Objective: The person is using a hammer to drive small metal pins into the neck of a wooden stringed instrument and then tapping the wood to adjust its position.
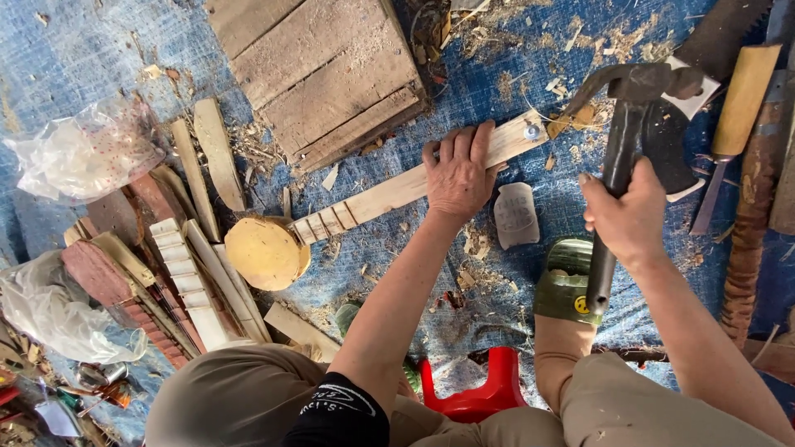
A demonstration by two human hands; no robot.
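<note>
The left hand [458,175] pressed flat on the pale notched wooden strip [397,192]; the right hand [625,217] gripped the dark metal claw hammer [617,157]. Short, square blows seemed wisest, fingers kept clear.

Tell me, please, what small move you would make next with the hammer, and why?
Probably lower the dark metal claw hammer onto the small metal fastener at the far end of the pale notched wooden strip. The right hand holds the hammer head raised beside that end, while the left hand presses the strip flat.
</note>
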